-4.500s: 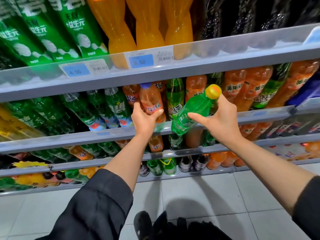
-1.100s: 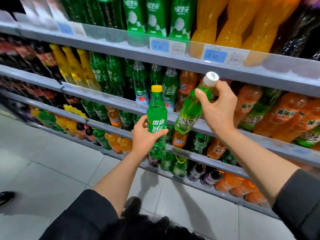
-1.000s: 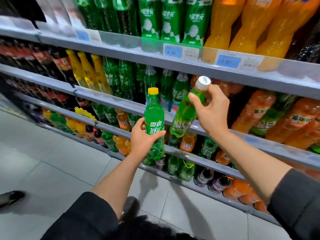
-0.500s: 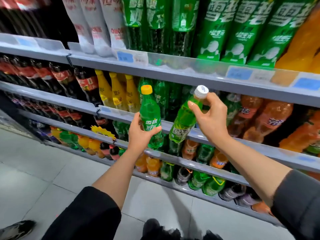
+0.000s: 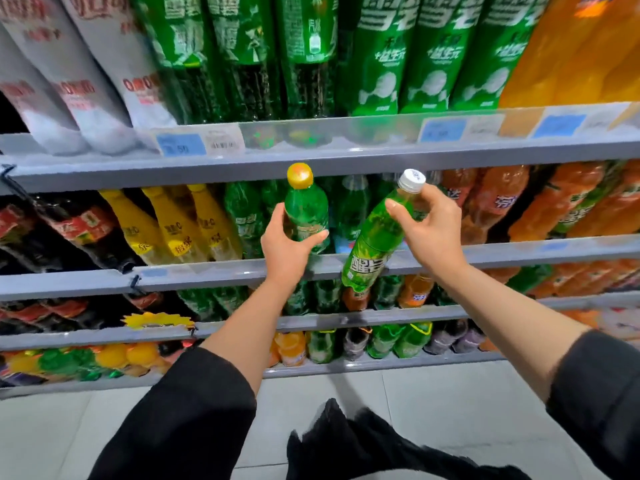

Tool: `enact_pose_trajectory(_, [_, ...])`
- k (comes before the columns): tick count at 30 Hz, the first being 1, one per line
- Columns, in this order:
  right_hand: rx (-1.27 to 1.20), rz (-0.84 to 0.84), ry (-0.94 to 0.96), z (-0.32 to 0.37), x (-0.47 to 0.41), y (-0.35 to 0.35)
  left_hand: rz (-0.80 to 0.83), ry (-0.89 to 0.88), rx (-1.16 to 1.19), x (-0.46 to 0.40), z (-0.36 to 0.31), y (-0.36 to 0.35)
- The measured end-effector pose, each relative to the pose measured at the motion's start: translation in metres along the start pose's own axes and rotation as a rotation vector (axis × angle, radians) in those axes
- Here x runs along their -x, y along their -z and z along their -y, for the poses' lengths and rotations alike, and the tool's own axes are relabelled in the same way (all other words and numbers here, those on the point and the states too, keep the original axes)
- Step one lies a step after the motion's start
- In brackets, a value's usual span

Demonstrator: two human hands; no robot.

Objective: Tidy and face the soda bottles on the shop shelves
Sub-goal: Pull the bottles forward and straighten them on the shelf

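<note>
My left hand (image 5: 287,244) grips a green soda bottle with a yellow cap (image 5: 306,211), upright, just in front of the second shelf among other green bottles (image 5: 242,220). In my right hand (image 5: 431,230) is a lighter green bottle with a white cap (image 5: 375,237), held by its neck and tilted with the cap to the upper right. Its lower end hangs in front of the grey shelf rail (image 5: 519,252).
Yellow bottles (image 5: 173,226) and dark cola bottles (image 5: 79,230) fill the shelf to the left, orange bottles (image 5: 554,206) to the right. Large green bottles (image 5: 426,57) stand on the shelf above. Lower shelves hold small mixed bottles (image 5: 346,344). Pale floor tiles (image 5: 433,403) lie below.
I have moved closer to the shelves. My left hand has carried the yellow-capped bottle up and in toward the second shelf. The white-capped bottle stays tilted in my right hand.
</note>
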State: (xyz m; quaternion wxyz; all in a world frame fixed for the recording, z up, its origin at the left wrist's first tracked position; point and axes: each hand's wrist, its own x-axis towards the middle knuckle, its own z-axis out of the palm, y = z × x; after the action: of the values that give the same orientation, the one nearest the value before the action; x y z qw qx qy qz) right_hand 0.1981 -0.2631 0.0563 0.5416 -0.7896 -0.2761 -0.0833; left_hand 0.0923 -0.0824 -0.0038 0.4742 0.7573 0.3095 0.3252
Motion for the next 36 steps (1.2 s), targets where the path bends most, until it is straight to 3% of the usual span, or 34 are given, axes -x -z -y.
enact_pose_trajectory(5, [0.003,-0.047,-0.055,-0.011,-0.002,0.004,0.082,-0.028,-0.01,-0.005,0.0,-0.018])
enact_pose_trajectory(14, [0.031,-0.061,-0.051,-0.025,-0.004,0.011,0.053,0.156,-0.212,-0.02,0.004,-0.031])
enact_pose_trajectory(25, [0.048,-0.072,-0.061,-0.036,-0.009,0.02,-0.107,0.178,-0.293,-0.012,0.0,-0.047])
enact_pose_trajectory(33, [0.061,-0.054,-0.067,-0.05,0.001,0.042,-0.17,0.144,-0.213,0.009,0.013,-0.054])
enact_pose_trajectory(36, [0.055,-0.027,-0.069,-0.056,0.005,0.047,-0.268,0.102,-0.201,0.031,0.006,-0.062])
